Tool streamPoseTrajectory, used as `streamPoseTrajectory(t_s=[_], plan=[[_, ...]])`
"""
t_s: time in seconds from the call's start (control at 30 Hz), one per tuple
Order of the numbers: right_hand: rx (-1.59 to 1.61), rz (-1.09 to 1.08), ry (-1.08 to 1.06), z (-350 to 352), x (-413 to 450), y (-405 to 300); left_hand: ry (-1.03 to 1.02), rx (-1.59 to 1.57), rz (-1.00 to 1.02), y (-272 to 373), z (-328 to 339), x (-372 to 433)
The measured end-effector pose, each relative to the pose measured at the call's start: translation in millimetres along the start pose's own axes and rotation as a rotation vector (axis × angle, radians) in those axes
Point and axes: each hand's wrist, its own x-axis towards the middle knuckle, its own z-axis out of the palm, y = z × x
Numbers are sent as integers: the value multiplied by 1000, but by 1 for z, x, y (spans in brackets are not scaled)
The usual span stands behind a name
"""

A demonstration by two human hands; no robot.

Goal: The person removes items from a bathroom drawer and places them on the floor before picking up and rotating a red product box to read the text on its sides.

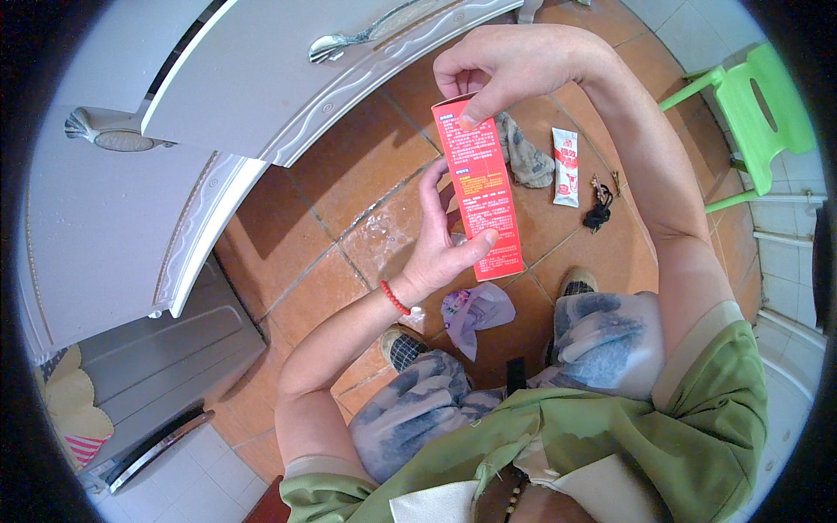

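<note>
My left hand [444, 242] holds a tall red cardboard box [487, 196] near its lower end, thumb across the printed side. The thumb of my right hand [507, 68] presses on the box's upper end, while the fingers curl over the top; what they touch there is hidden. Beyond the box, on the tiled floor, lie a crumpled greyish cloth [528, 157], a white and red packet [565, 167] bearing writing, and a black cord-like bundle [597, 208]. Below the box a thin purple plastic bag [477, 312] rests on the floor between my feet.
Light cabinets with ornate metal handles [373, 29] curve along the upper left. A grey appliance-like unit [163, 353] stands at the left. Wet patches [386, 238] shine on the orange floor tiles. At the right is a green plastic chair [762, 124] beside white wall tiles and pipes.
</note>
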Motion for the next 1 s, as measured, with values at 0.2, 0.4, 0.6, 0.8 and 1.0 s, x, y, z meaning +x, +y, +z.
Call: streamPoseTrajectory(t_s=[0.2, 0.4, 0.6, 0.8, 1.0], plan=[[-17, -7, 6, 1, 0, 1, 6, -13, -27, 5, 2, 0], [3, 9, -21, -1, 0, -2, 0, -23, -13, 4, 2, -1], [-16, 10, -22, -1, 0, -3, 8, -18, -13, 4, 2, -1], [-16, 11, -16, 0, -1, -2, 3, -35, -26, 5, 1, -2], [5, 4, -23, 0, 0, 1, -5, -44, -54, 10, 2, -2]])
